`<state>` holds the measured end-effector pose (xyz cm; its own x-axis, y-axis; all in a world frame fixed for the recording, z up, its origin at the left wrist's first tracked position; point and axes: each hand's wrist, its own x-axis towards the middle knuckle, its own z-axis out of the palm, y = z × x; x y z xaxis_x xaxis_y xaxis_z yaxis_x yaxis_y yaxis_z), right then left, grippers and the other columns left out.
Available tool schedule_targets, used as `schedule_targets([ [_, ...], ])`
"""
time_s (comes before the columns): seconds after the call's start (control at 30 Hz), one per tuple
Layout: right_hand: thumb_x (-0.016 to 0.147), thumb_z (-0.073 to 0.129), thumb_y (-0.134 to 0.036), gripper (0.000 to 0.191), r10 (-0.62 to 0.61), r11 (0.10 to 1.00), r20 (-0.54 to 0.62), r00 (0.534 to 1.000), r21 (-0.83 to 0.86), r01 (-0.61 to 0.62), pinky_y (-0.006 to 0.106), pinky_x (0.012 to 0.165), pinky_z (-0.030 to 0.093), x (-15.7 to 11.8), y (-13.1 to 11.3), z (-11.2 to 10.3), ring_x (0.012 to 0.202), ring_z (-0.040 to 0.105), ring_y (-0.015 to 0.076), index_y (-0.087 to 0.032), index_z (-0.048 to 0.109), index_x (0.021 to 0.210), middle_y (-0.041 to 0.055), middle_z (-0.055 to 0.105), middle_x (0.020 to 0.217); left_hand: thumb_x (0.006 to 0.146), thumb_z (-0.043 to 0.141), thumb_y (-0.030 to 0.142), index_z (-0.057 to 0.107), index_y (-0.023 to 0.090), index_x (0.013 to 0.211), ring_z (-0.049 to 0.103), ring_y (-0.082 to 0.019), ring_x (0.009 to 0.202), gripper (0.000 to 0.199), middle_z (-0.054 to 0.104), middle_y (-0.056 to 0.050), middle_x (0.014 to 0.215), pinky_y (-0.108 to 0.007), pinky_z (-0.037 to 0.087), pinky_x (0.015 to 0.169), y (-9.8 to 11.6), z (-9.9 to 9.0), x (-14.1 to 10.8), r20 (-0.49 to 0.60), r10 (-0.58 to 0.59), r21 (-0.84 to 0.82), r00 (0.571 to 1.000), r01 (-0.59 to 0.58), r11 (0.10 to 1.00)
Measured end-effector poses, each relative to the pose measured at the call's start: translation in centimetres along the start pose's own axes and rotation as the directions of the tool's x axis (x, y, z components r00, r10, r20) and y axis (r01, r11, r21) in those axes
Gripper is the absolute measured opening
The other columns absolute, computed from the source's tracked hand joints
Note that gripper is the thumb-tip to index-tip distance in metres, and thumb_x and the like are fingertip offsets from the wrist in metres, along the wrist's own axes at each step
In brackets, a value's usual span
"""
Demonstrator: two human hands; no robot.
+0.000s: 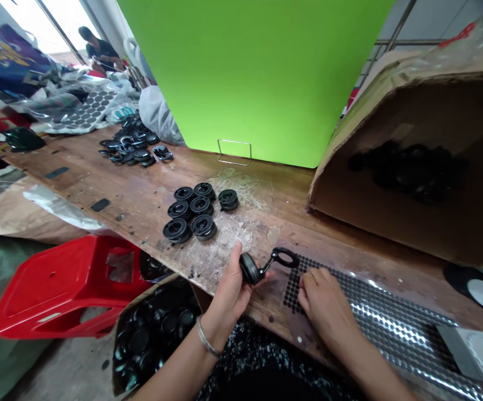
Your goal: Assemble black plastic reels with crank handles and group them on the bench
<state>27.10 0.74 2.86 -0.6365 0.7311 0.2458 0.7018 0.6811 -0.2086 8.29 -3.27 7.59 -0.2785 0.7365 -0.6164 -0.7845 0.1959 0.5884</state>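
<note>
My left hand [238, 287] is closed around a black round holder [250, 268], gripping it by its thick disc. A short jointed arm runs from the disc to an open black ring [286, 257], which points right. My right hand [325, 295] rests over the left end of a shiny sheet of small black dots [375, 309], its fingers curled together. Whatever may be between those fingertips is hidden. Several black round pieces [202, 206] stand on the table beyond my left hand, in a loose cluster with one slightly apart.
A tilted cardboard box [350, 223] with dark parts inside stands at right. A green board [249, 72] rises behind the wooden table [141, 195]. More black parts [130, 145] are heaped far left. Below are a red stool [57, 278] and a box of black parts [153, 328]. Another person [99, 50] sits in back.
</note>
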Motion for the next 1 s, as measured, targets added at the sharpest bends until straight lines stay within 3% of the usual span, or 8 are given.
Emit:
schedule_targets([
  [0.1,0.088,0.049,-0.007,0.015,-0.045,0.981,-0.113,0.993,0.181,0.065,0.035,0.072,0.042,-0.1,-0.8,-1.4,0.080,0.048,0.0205,-0.019,0.049,0.079,0.0046,0.053,0.079,0.087,0.053,0.050,0.049,0.017,0.064,0.054,-0.013,0.044,0.041,0.050,0.002,0.053,-0.031,0.056,0.060,-0.5,-0.1,0.0,0.050,-0.025,-0.034,0.998,0.027,0.999],
  [0.2,0.089,0.051,-0.009,0.010,-0.067,0.935,-0.259,0.964,0.320,0.151,0.039,0.086,0.042,0.1,-1.7,-3.2,0.096,0.050,0.0221,-0.018,0.050,0.087,0.0063,0.055,0.093,0.086,0.048,0.051,0.052,0.017,0.065,0.047,-0.011,0.038,0.040,0.046,0.004,0.049,-0.031,0.053,0.054,-0.5,0.0,-0.1,0.124,0.021,-0.055,0.992,-0.014,0.998],
  [0.27,0.088,0.053,-0.008,0.011,-0.043,0.934,-0.335,0.941,0.322,0.157,0.045,0.095,0.038,0.4,-2.1,-4.1,0.106,0.048,0.0242,-0.019,0.052,0.089,0.0073,0.055,0.102,0.086,0.047,0.051,0.053,0.018,0.066,0.045,-0.011,0.038,0.039,0.046,0.004,0.049,-0.029,0.051,0.051,-0.4,0.1,-0.3,0.102,0.112,-0.030,0.988,-0.110,0.994],
  [0.4,0.087,0.054,-0.007,0.013,0.060,0.942,-0.422,0.905,0.324,0.089,0.048,0.095,0.036,0.5,-2.5,-4.9,0.104,0.048,0.0239,-0.019,0.054,0.087,0.0069,0.055,0.100,0.087,0.051,0.049,0.052,0.019,0.067,0.046,-0.010,0.047,0.036,0.048,0.003,0.053,-0.021,0.045,0.050,-0.5,0.3,-0.5,0.001,0.336,0.082,0.942,-0.335,0.939],
  [0.5,0.086,0.055,-0.008,0.012,0.023,0.926,-0.410,0.912,0.353,0.135,0.048,0.095,0.036,0.5,-3.2,-4.9,0.107,0.047,0.0249,-0.020,0.055,0.087,0.0076,0.054,0.104,0.089,0.049,0.052,0.051,0.019,0.065,0.046,-0.011,0.048,0.040,0.048,0.003,0.052,-0.024,0.047,0.058,-1.3,0.2,-0.4,0.056,0.421,0.165,0.905,-0.425,0.890],
  [0.6,0.086,0.053,-0.008,0.013,-0.041,0.896,-0.343,0.938,0.403,0.186,0.049,0.098,0.036,0.8,-4.3,-4.6,0.113,0.044,0.0259,-0.020,0.055,0.088,0.0080,0.054,0.108,0.090,0.046,0.056,0.051,0.020,0.065,0.049,-0.013,0.049,0.044,0.049,0.002,0.052,-0.026,0.044,0.055,-2.2,0.2,-0.5,0.100,0.436,0.285,0.894,-0.446,0.849],
  [0.8,0.084,0.054,-0.006,0.015,-0.034,0.873,-0.269,0.963,0.462,0.160,0.047,0.098,0.037,1.4,-5.2,-3.6,0.111,0.045,0.0243,-0.021,0.055,0.084,0.0053,0.056,0.104,0.090,0.044,0.059,0.052,0.020,0.063,0.045,-0.013,0.051,0.048,0.050,0.001,0.055,-0.026,0.039,0.054,-3.0,0.5,-0.9,0.098,0.481,0.407,0.872,-0.476,0.780],
  [1.0,0.079,0.055,-0.002,0.018,-0.023,0.863,-0.280,0.960,0.479,0.160,0.043,0.093,0.038,1.2,-5.3,-3.6,0.104,0.047,0.0228,-0.020,0.054,0.081,0.0038,0.056,0.097,0.088,0.050,0.055,0.053,0.019,0.061,0.041,-0.012,0.052,0.045,0.047,0.002,0.054,-0.025,0.037,0.056,-3.5,0.2,-0.7,0.056,0.451,0.395,0.891,-0.435,0.809],
])
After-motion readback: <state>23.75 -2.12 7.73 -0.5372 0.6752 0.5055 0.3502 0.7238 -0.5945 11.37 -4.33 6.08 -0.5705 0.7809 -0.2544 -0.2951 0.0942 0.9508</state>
